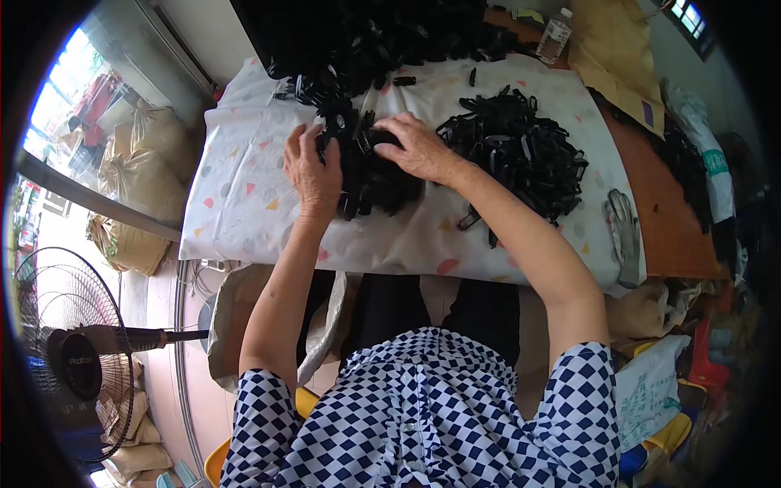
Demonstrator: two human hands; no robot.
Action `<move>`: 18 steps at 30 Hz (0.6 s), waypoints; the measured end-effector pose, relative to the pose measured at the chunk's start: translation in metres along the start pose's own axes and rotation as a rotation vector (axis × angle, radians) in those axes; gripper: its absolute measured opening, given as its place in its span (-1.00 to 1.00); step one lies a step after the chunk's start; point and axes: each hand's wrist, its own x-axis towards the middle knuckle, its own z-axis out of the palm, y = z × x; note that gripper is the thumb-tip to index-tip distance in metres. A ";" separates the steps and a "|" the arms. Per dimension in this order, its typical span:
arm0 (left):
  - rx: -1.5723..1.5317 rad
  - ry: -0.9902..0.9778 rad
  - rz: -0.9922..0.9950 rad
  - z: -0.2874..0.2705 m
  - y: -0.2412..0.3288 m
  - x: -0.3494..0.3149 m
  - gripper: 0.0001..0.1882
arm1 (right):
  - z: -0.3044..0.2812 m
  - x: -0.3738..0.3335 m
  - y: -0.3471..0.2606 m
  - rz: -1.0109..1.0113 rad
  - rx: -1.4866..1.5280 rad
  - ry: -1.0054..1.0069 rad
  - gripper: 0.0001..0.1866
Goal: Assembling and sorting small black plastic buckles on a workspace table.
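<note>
The left hand (313, 167) and right hand (419, 146) press down, fingers spread, on a pile of black plastic clips (374, 175) mid-desk (244, 203); neither grip clamps anything. A second clip heap (521, 150) lies toward the desk's right edge.

Black plastic clips are crowding the table: a small heap (370, 175) sitting between the left hand (313, 167) and right hand (419, 146), a second heap (521, 150) lying just to the right, a larger mass (382, 37) filling the far edge. Bare patterned cloth (244, 203) is lying open along the left and near edges.
</note>
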 end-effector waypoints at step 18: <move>0.301 -0.904 0.549 0.056 0.086 -0.011 -0.67 | -0.065 -0.148 -0.031 -0.194 -0.654 -0.192 -0.88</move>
